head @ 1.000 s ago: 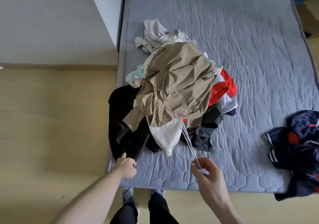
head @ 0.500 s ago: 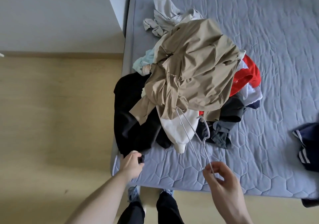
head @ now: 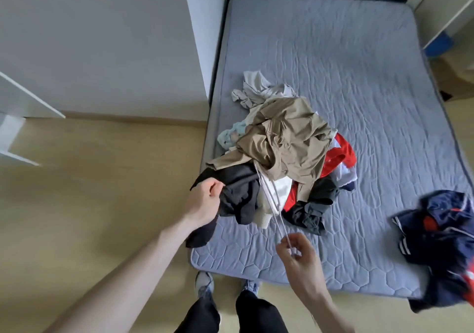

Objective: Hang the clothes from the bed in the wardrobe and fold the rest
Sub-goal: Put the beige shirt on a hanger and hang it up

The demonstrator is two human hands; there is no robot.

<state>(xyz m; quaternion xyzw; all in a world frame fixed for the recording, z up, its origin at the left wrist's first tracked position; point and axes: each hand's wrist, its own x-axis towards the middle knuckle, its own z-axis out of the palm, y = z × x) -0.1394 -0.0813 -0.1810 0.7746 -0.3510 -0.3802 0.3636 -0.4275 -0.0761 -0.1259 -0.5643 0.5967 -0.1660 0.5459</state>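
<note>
A heap of clothes lies near the foot of the grey quilted bed (head: 359,76), topped by a tan garment (head: 287,137) over red, white and dark pieces. My left hand (head: 202,202) grips a black garment (head: 236,194) at the heap's left side and lifts it off the bed edge. My right hand (head: 297,253) pinches the end of thin white wire hangers (head: 269,196), which reach up over the heap's front.
A navy, red and white garment (head: 441,235) lies crumpled at the bed's right front corner. White wall and white wardrobe panels (head: 23,107) stand to the left across wooden floor (head: 89,191). My shoes show below the bed's foot.
My left hand has risen from the bed's edge, pulling the black garment up and left. The view has tilted up, showing the headboard. My right hand still holds the hangers.
</note>
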